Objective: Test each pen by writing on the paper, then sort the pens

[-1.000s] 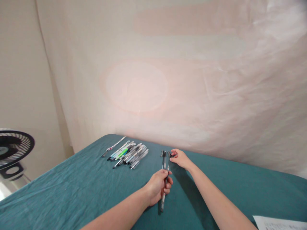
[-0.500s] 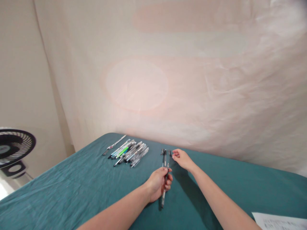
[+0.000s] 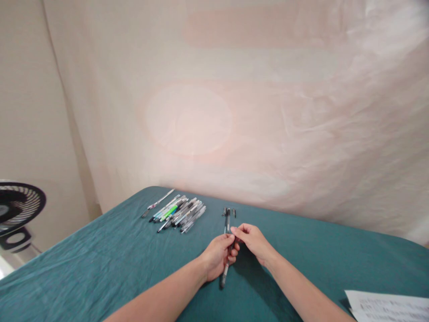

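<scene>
My left hand (image 3: 217, 257) is closed around a clear and dark pen (image 3: 224, 277), whose lower end sticks out below my fist toward me. At the pen's upper end, my right hand (image 3: 253, 240) has thumb and fingers pinched on it, close against my left thumb. The pen's tip is hidden by my fingers. Just beyond my hands lies a dark pen (image 3: 228, 215), partly covered by my left hand. On either side of its far end are two small dark pen caps, a left cap (image 3: 224, 211) and a right cap (image 3: 234, 213).
A pile of pens (image 3: 181, 214) lies to the left on the green tablecloth (image 3: 110, 264), a bright green one among them. Left of it is a separate slim pen (image 3: 157, 203). A printed sheet (image 3: 385, 306) lies at bottom right. A black fan (image 3: 20, 208) stands beyond the left edge.
My right hand has come back from beside the right cap to the upper end of the pen in my left hand. My left hand has kept its grip. The view has shifted slightly.
</scene>
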`<state>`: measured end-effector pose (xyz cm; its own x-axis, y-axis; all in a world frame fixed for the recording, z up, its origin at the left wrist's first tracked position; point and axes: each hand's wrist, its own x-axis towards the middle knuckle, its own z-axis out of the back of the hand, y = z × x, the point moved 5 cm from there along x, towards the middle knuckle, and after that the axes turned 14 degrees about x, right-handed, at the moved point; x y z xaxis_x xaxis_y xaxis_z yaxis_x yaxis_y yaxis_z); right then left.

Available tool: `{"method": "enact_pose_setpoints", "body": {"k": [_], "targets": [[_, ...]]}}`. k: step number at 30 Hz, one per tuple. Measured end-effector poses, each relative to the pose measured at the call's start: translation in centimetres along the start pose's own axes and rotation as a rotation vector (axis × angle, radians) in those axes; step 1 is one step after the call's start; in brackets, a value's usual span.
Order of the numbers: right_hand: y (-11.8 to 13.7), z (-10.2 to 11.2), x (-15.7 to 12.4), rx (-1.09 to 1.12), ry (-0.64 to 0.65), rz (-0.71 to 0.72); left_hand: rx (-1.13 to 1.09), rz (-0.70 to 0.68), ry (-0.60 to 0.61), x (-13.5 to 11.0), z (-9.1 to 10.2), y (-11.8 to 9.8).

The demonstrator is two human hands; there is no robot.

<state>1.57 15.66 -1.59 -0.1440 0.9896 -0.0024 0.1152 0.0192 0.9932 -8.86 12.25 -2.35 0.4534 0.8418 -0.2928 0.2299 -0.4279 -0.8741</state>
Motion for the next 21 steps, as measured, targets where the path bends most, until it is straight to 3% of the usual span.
{"method": "enact_pose_setpoints", "body": {"k": [8,21], "targets": [[-0.6,1.5,0.4,0.146,-0.1,0.005,0.051,-0.022,-0.054,0.3,0.3,0.3],[-0.6,0.8,0.4,0.34,0.049,-0.035,-0.029,-0.038,-0.034,0.3,0.5,0.3]]}}
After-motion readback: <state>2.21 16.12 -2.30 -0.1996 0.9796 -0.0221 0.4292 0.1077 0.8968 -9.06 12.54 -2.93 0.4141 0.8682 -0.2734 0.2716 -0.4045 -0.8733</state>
